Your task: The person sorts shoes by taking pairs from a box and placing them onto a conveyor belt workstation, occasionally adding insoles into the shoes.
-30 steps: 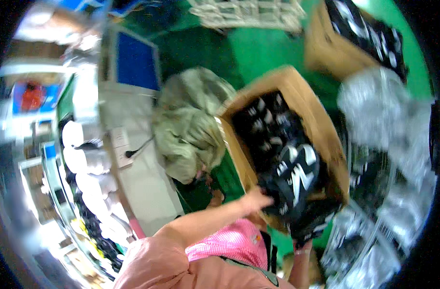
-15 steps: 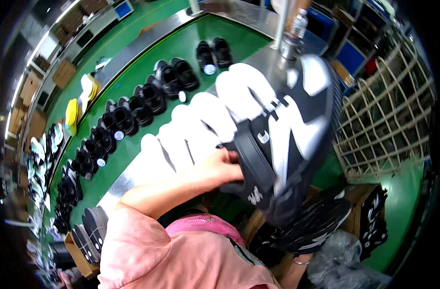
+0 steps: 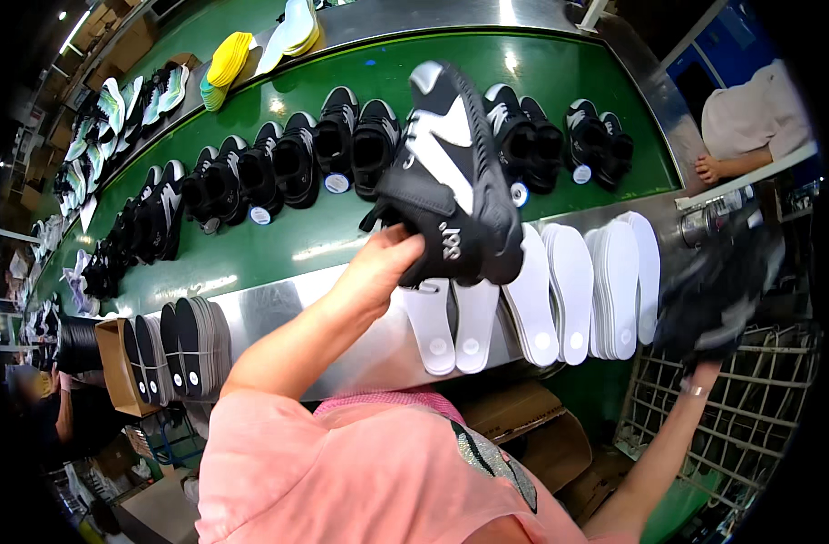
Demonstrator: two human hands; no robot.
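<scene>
A black and white sneaker is in my left hand, gripped at its collar, toe up and side panel facing me. It hangs over the metal edge between the shoe rows and the white insoles. At the far right my right hand holds a dark, motion-blurred shoe, which hides most of the fingers. Beneath the left-hand sneaker, stacks of white insoles lie along the metal edge. Pairs of black sneakers line the green belt, some with round white tags.
Dark insoles stand bundled beside a cardboard box at the left. Yellow insoles lie on the far ledge. A wire cage stands at the right, below another person's hand. Open cardboard sits below the edge.
The view has turned, bringing more of the belt in front of me. My right hand has come up from the box of shoes with a dark shoe. My left hand still grips the sneaker.
</scene>
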